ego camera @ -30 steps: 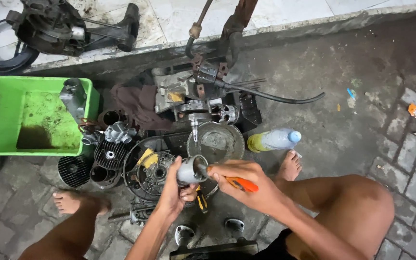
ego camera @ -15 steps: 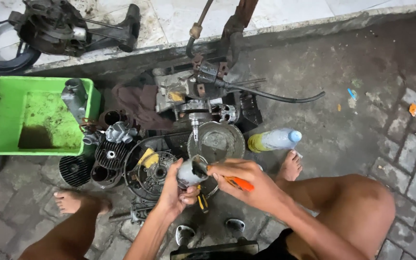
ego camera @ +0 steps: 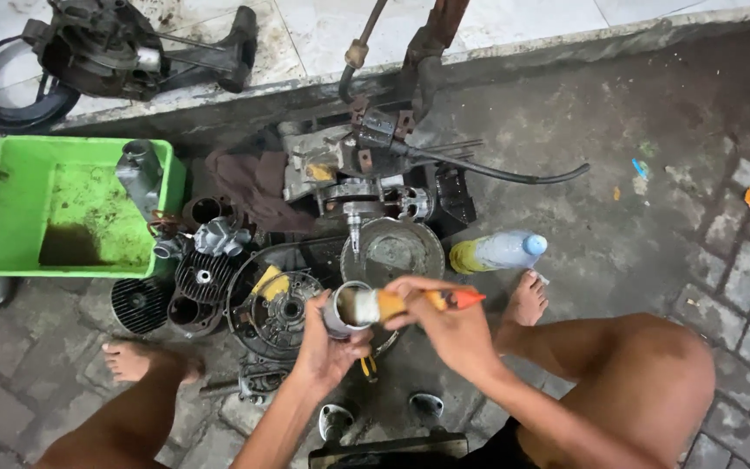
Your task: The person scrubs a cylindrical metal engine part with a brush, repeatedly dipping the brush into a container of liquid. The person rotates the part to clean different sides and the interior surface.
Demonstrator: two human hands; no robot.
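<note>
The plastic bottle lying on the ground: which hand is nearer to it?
Right. The right hand, holding a brush, is just left of the bottle; the left hand grips a metal cylinder farther left.

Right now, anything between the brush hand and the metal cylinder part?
Nothing visible. The right hand holds the orange-handled brush with its bristles already inside the round grey metal cylinder part, which the left hand holds from below.

The brush (ego camera: 392, 304) tip is hidden inside the metal cylinder (ego camera: 345, 310) — the left hand (ego camera: 327, 347) covers its underside.
</note>
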